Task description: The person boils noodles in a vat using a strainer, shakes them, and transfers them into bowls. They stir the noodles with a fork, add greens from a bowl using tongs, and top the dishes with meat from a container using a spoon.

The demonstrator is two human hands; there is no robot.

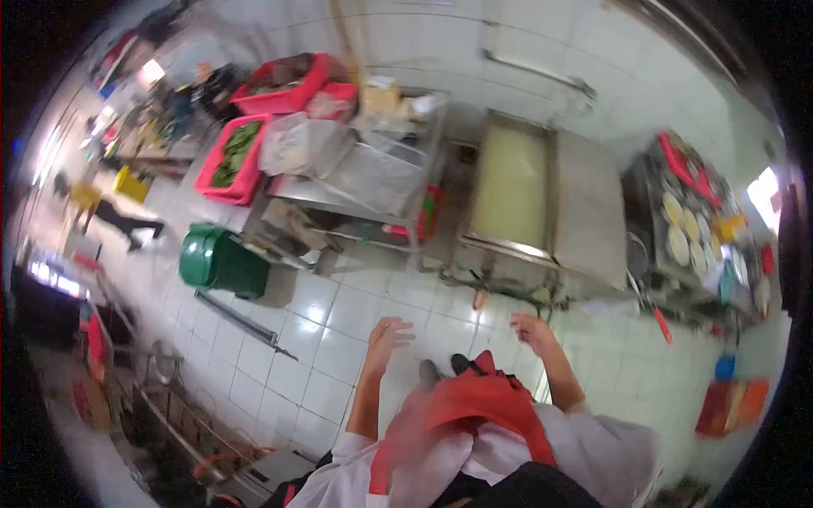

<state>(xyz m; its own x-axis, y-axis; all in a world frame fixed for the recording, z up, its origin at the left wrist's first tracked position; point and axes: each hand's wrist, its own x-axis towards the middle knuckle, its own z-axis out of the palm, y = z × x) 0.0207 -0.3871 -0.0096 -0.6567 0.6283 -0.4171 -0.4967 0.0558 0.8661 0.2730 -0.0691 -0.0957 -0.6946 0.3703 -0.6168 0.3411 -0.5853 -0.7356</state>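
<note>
My left hand [389, 336] hangs in the air in front of me, fingers apart, with nothing in it. Off to its left stands a green bin [222, 261]. My right hand [533, 333] is also raised and open, its fingers loosely bent and empty. It is nearest to the front of a steel vat [508, 247] holding pale yellow-green liquid [513, 186], but does not touch it. Below the hands I see the red apron [461, 411] that I wear and my dark shoes.
A steel table [339, 196] carries pink crates, one with green leaves [236, 154], and clear plastic bags [385, 173]. Right of the vat is a flat steel surface [590, 203], then a counter with pale round items [677, 241]. A person [102, 207] is at far left.
</note>
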